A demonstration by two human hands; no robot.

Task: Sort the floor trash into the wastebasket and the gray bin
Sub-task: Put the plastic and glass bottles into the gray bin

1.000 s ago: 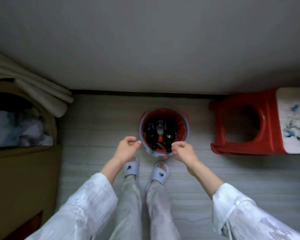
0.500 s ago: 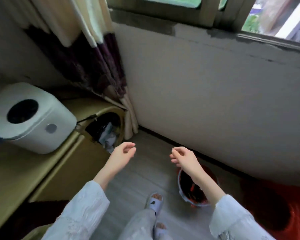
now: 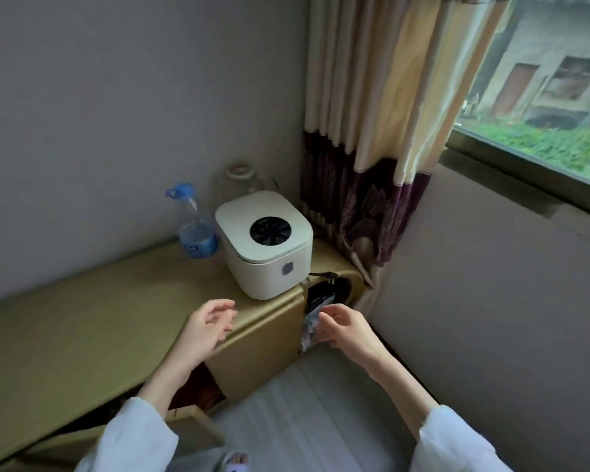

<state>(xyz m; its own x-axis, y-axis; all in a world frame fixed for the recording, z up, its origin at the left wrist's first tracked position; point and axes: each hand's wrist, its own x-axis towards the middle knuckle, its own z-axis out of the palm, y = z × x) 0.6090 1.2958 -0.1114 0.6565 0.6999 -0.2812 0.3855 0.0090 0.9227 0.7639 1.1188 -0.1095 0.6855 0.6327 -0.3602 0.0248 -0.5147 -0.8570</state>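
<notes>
Hovering at frame centre: your left hand [image 3: 209, 324] and right hand [image 3: 346, 328], fingers loosely spread, holding nothing. Right hand sits in front of crumpled trash [image 3: 311, 327] in the cabinet opening [image 3: 329, 294]. Beyond: rice cooker [image 3: 264, 243], water bottle [image 3: 195, 226], curtain [image 3: 372, 131] upper right.

Neither the wastebasket nor the gray bin shows from the head view. Crumpled white paper trash [image 3: 310, 330] sits stuffed in the dark open end of the tan cabinet [image 3: 263, 349], low by the floor, partly blurred.
</notes>
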